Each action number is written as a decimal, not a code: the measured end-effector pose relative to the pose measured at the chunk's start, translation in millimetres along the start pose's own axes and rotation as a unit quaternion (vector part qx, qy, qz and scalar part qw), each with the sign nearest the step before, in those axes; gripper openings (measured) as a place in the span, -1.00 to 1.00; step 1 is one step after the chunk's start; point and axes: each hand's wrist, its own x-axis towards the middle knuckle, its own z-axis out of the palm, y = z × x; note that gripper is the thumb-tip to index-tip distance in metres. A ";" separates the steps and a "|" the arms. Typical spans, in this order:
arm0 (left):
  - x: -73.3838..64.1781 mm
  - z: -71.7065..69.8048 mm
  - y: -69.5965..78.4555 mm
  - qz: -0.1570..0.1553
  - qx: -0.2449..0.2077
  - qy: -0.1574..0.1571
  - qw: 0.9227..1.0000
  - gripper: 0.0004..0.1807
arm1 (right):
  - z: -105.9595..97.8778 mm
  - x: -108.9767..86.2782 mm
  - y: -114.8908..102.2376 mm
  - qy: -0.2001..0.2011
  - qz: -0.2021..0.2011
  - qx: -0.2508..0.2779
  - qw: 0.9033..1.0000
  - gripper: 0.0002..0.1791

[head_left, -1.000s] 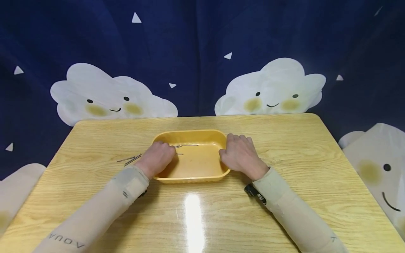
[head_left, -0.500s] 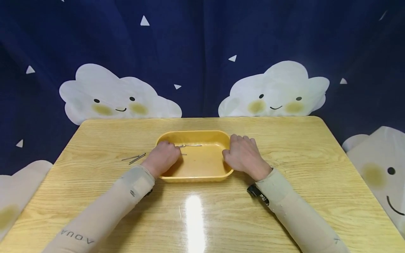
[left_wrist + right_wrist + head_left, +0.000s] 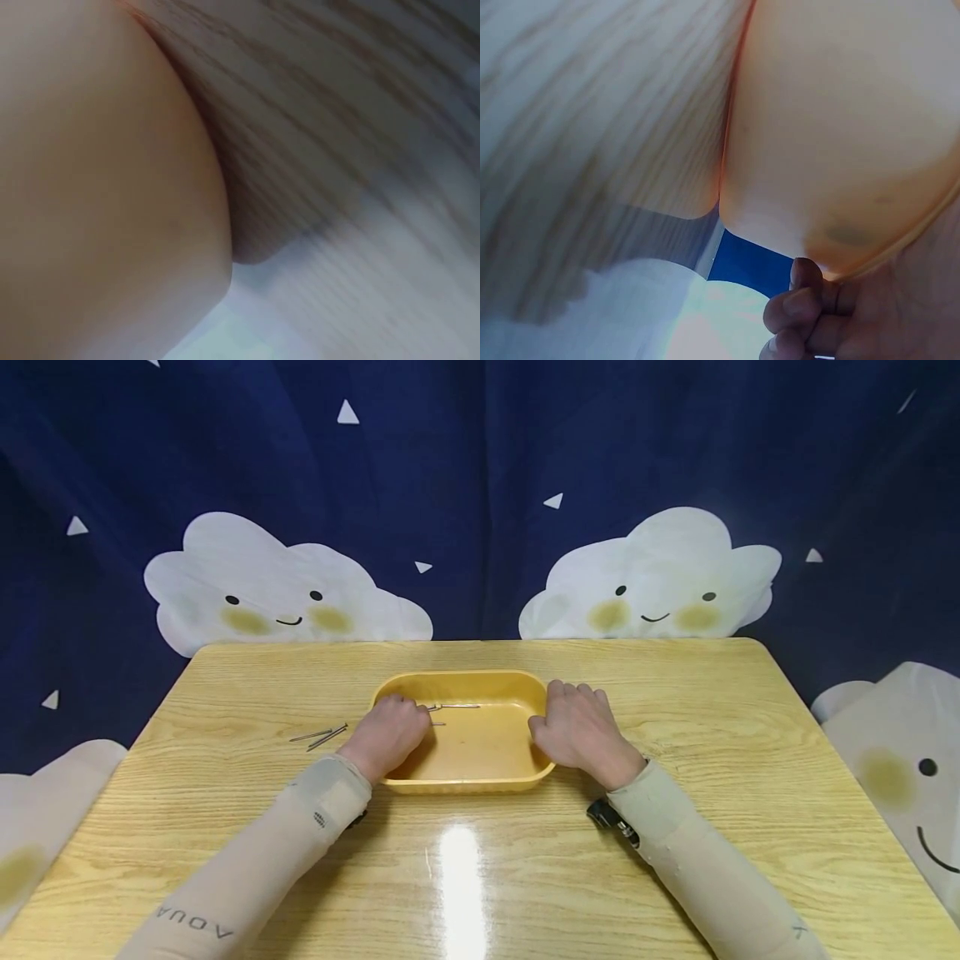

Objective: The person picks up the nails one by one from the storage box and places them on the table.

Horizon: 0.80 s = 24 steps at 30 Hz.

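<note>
A yellow plastic tray [image 3: 480,747] with rounded corners stands on the table, a hand at each end. My left hand [image 3: 388,735] grips its left end, covering that part of the rim. At the right end my right hand [image 3: 581,722] holds the rim, thumb inside and the other fingers outside. Those curled fingers [image 3: 802,307] show beside the tray's outer wall [image 3: 817,127] in the right wrist view. In the left wrist view only the tray wall [image 3: 112,187] and wood grain appear. Inside the tray lie thin metal nails [image 3: 459,706], partly hidden behind my left hand.
Several loose nails [image 3: 326,739] lie on the wooden table [image 3: 675,710] just left of the tray. Behind the table's far edge hangs a dark blue curtain [image 3: 480,485] printed with white clouds.
The head view has shifted a little, so everything sits slightly farther right in it. Both hands keep their hold on the tray, and the nails stay put.
</note>
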 end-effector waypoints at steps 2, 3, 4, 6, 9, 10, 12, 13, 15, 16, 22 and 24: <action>0.2 0.3 0.2 -0.004 0.001 0.001 1.000 -0.85 | 0.5 0.4 0.2 0.001 0.000 0.000 1.000 -0.71; 0.1 0.2 0.3 -0.006 0.001 0.002 1.000 -0.85 | 0.7 0.4 0.3 0.003 0.000 0.001 1.000 -0.71; 0.2 0.5 0.4 -0.009 0.000 0.003 1.000 -0.85 | 0.9 0.6 0.4 0.004 -0.001 0.002 1.000 -0.71; 0.4 1.2 0.5 -0.012 0.000 0.007 1.000 -0.85 | 1.3 0.7 0.6 0.008 -0.002 0.004 1.000 -0.72; 1.1 2.3 0.6 -0.016 -0.006 0.010 1.000 -0.85 | 1.5 0.5 1.2 0.010 -0.001 0.008 1.000 -0.72; 1.5 2.5 0.5 -0.017 -0.009 0.010 1.000 -0.85 | 1.4 0.6 1.5 0.009 0.001 0.008 1.000 -0.72; 2.2 2.7 0.5 -0.018 -0.014 0.009 1.000 -0.84 | 1.4 0.4 2.0 0.009 0.002 0.009 1.000 -0.72; 2.4 2.7 0.5 -0.019 -0.016 0.009 1.000 -0.84 | 1.4 0.5 2.1 0.008 0.003 0.010 1.000 -0.72; 2.7 2.7 0.4 -0.021 -0.019 0.008 1.000 -0.83 | 1.5 0.5 2.4 0.008 0.003 0.010 1.000 -0.72; 2.7 2.7 0.4 -0.020 -0.018 0.007 1.000 -0.83 | 1.5 0.5 2.4 0.007 0.003 0.010 1.000 -0.72; 1.9 2.6 0.7 -0.023 -0.013 -0.004 1.000 -0.83 | 1.8 0.6 1.8 0.005 0.001 0.013 1.000 -0.72; 1.5 2.1 1.2 -0.024 -0.012 -0.010 1.000 -0.83 | 1.8 0.2 1.8 0.005 0.000 0.014 1.000 -0.72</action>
